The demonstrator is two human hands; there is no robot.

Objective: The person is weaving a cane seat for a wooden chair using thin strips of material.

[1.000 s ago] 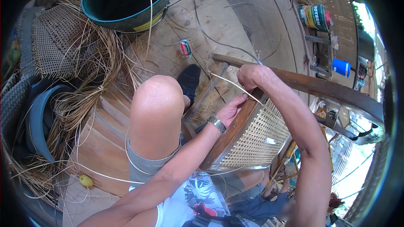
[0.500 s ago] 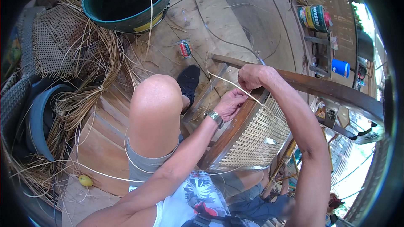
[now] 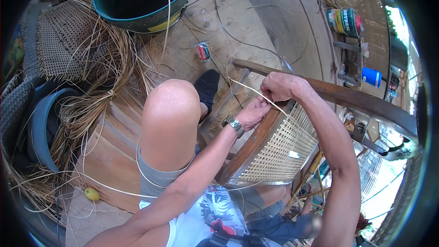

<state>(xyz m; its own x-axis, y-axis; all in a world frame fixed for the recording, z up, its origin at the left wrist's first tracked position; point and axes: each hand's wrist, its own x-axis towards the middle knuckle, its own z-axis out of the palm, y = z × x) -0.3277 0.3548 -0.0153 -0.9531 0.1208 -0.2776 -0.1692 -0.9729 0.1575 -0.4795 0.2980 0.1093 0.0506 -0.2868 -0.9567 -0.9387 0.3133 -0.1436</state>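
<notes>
A dark wooden chair frame point(image 3: 258, 142) lies tilted before me, holding a woven cane panel point(image 3: 279, 153) of open mesh. At the frame's upper corner my right hand point(image 3: 280, 86) is closed, its fingertips pinched together and pointing down. My left hand point(image 3: 254, 113), with a watch on its wrist, reaches to the same rail from the left, fingers bent and closed near the right fingertips. What either hand pinches is hidden. A pale cane strand point(image 3: 247, 86) passes by the fingertips of both hands, from the panel's corner out to the left.
A green bucket point(image 3: 141, 22) stands at the far left, beside bundled cane strands point(image 3: 89, 114) and cane webbing point(image 3: 64, 41). A yellow fruit point(image 3: 92, 194) and a small red packet point(image 3: 204, 52) lie on the floor. Paint can point(image 3: 344, 22) and blue cup point(image 3: 371, 77) are at right.
The whole view has shifted slightly. Both hands stay at the frame's upper corner, and the left fingers have moved a little closer to the right fingertips.
</notes>
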